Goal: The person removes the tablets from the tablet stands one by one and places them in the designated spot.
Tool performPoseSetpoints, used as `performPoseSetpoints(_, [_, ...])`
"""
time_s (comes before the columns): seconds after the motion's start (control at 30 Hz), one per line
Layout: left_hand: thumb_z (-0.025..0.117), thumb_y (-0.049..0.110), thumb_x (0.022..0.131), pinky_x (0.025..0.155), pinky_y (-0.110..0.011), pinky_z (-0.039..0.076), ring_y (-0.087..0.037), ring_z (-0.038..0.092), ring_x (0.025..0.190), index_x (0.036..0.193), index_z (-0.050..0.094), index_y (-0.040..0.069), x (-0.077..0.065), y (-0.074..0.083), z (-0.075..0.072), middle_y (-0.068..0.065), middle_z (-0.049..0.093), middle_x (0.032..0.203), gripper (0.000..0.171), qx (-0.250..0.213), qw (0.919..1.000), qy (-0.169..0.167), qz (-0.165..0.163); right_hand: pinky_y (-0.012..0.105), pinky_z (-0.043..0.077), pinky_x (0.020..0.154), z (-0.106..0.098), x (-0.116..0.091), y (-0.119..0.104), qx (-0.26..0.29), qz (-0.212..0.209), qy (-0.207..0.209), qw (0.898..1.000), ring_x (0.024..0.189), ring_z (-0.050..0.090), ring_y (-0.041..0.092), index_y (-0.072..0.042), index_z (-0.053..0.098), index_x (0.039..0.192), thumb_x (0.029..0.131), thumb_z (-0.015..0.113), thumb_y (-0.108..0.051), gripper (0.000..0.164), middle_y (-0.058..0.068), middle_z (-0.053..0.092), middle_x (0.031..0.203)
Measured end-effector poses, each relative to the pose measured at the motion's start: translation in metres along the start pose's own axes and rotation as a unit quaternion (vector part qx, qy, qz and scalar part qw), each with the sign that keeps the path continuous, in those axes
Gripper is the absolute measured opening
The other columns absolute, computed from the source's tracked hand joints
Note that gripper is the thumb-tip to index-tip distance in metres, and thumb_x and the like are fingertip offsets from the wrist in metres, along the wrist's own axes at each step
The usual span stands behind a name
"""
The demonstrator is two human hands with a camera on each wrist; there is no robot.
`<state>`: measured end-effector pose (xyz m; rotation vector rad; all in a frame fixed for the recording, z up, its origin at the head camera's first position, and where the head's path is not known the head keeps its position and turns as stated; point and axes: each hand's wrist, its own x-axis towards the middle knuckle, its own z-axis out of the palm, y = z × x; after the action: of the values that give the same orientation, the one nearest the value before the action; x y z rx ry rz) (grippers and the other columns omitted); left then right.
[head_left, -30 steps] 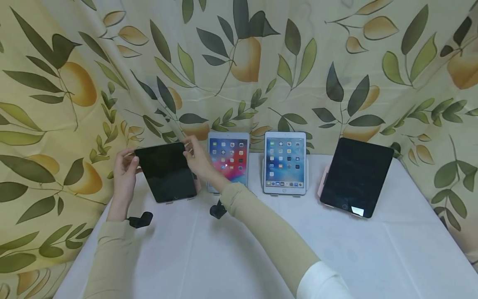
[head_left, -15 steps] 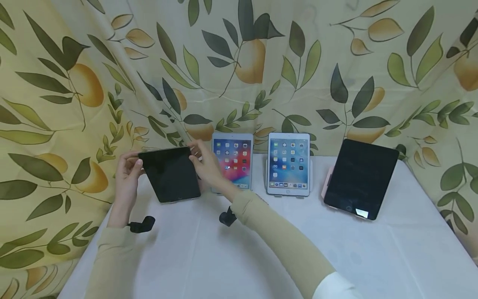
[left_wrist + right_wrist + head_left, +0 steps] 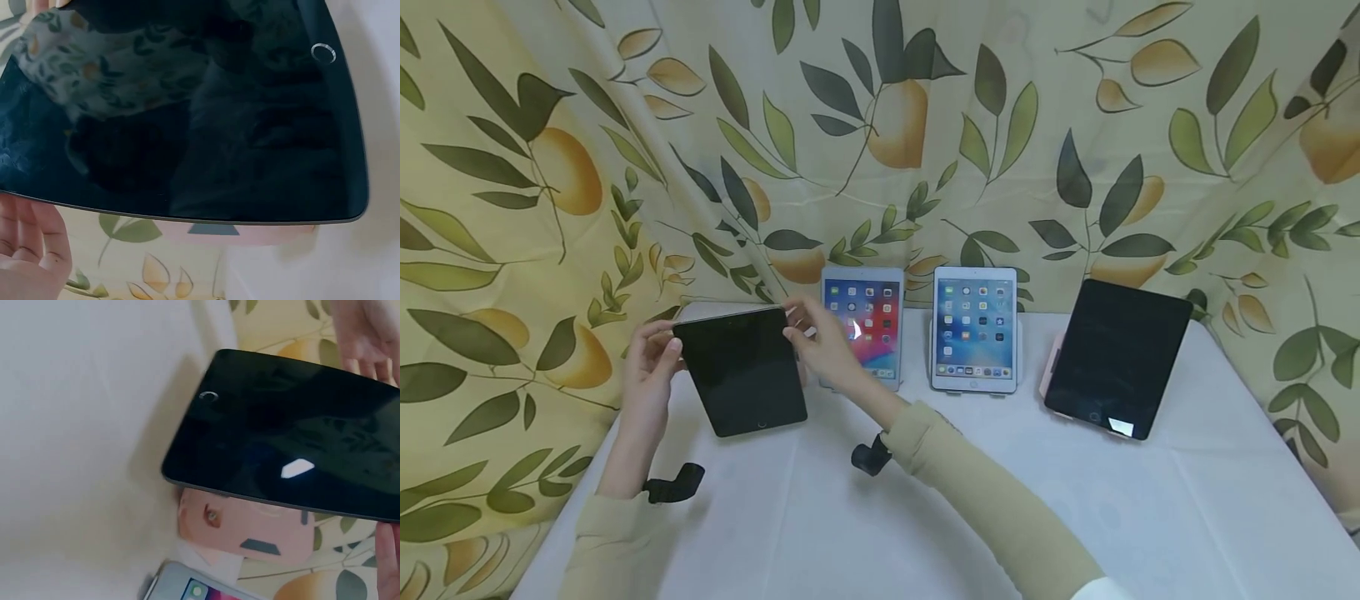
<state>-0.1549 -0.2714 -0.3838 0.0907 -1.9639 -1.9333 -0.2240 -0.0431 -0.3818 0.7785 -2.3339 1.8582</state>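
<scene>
A black tablet (image 3: 745, 375) with a dark screen is held up at the left of the table, leaning back slightly. My left hand (image 3: 651, 367) grips its upper left edge, thumb in front and fingers behind. At its upper right corner, my right hand (image 3: 823, 342) pinches the edge; the fingers behind are partly hidden. The right wrist view shows a pink stand (image 3: 250, 525) with grey pads behind the tablet, apart from its lower end. That stand is mostly hidden by the tablet in the head view.
Two white tablets with lit screens stand in the middle: one red and blue (image 3: 862, 325), one blue (image 3: 974, 325). Further right, another black tablet (image 3: 1116, 358) leans on a pink stand (image 3: 1051, 367). A leaf-patterned curtain (image 3: 880, 200) hangs behind the white-covered table (image 3: 1000, 467).
Both hands have brought the black tablet down in the head view, towards me and off its stand. Its home button now shows clearly. The other tablets stay in place.
</scene>
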Motion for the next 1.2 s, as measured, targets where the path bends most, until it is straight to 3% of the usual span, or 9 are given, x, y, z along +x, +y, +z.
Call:
performPoseSetpoints(0.33, [0.053,0.011,0.098,0.077,-0.015,0.050,-0.008,0.056,0.080,0.126,0.050,0.011,-0.019,0.009,-0.005,0.003,0.050,0.093,0.028,-0.002,1.0000,0.003,-0.008,0.022,0.052,0.063,-0.002,-0.016,-0.010,0.019,0.006,-0.003,1.000,0.080,0.060,0.018,-0.011,0.057,0.121,0.090,0.063,-0.004,0.032,0.011,0.062,0.095])
performPoseSetpoints(0.5, [0.054,0.011,0.097,0.073,-0.016,0.051,-0.008,0.058,0.076,0.125,0.049,0.009,-0.027,0.012,-0.007,0.002,0.051,0.090,0.029,-0.006,0.9999,-0.002,-0.015,0.029,0.055,0.057,-0.002,-0.024,-0.013,0.044,0.030,-0.010,0.999,0.074,0.061,0.025,-0.012,0.058,0.120,0.090,0.063,-0.004,0.031,0.013,0.060,0.094])
performPoseSetpoints(0.67, [0.054,0.011,0.097,0.073,-0.016,0.051,-0.007,0.059,0.074,0.124,0.051,0.012,-0.035,0.014,-0.008,0.004,0.052,0.089,0.027,0.003,0.9996,-0.011,-0.026,0.034,0.059,0.064,0.000,-0.031,-0.012,0.058,0.054,-0.008,0.997,0.075,0.062,0.026,-0.013,0.060,0.119,0.090,0.064,-0.005,0.030,0.014,0.061,0.095])
performPoseSetpoints(0.87, [0.053,0.008,0.097,0.070,-0.016,0.049,-0.006,0.055,0.075,0.121,0.053,0.017,-0.042,0.010,-0.009,0.008,0.052,0.086,0.026,0.005,0.9981,-0.016,-0.059,0.034,0.060,0.064,0.000,-0.041,-0.007,0.074,0.064,-0.006,0.995,0.074,0.063,0.019,-0.009,0.061,0.119,0.089,0.065,-0.003,0.031,0.018,0.063,0.094])
performPoseSetpoints(1.07, [0.053,0.011,0.098,0.071,-0.016,0.050,-0.005,0.057,0.074,0.123,0.052,0.017,-0.046,0.003,-0.010,0.010,0.053,0.085,0.026,0.026,0.9944,-0.039,-0.094,0.042,0.059,0.067,-0.007,-0.052,-0.021,0.085,0.090,-0.019,0.992,0.084,0.063,0.040,0.003,0.059,0.120,0.089,0.062,0.001,0.031,0.028,0.061,0.097])
performPoseSetpoints(1.2, [0.051,0.012,0.098,0.071,-0.017,0.049,-0.004,0.057,0.072,0.121,0.052,0.020,-0.046,-0.003,-0.009,0.012,0.054,0.082,0.024,0.053,0.9892,-0.046,-0.129,0.049,0.058,0.068,-0.002,-0.053,0.002,0.110,0.119,-0.018,0.987,0.082,0.065,0.039,0.001,0.059,0.120,0.088,0.063,0.001,0.032,0.029,0.061,0.099])
